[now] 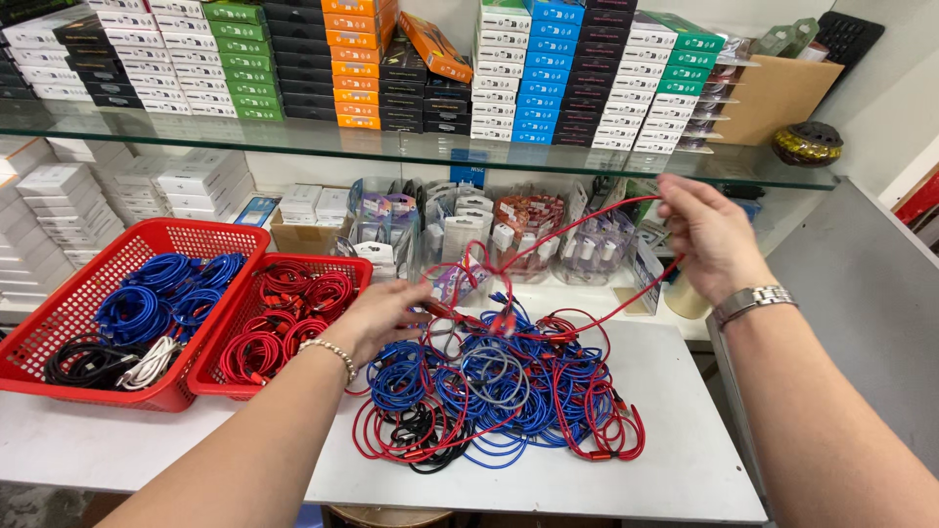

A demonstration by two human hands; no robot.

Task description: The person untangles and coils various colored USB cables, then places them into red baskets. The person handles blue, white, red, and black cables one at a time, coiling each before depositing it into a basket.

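A tangled heap of blue, red, grey and black cables (499, 391) lies on the white table (685, 450). My right hand (709, 235) is raised above the heap's right side, pinching a thin red cable (587, 227) that stretches down and left. My left hand (377, 315), with a bead bracelet at the wrist, grips the other stretch of that red cable at the heap's upper left edge, next to the red baskets.
Two red baskets stand at the left: one (59, 323) with blue, black and white coils, one (357, 269) with red coils. Clear packets of accessories (469, 230) line the back. A glass shelf (411, 147) above carries stacked coloured boxes. A grey counter (861, 293) is at right.
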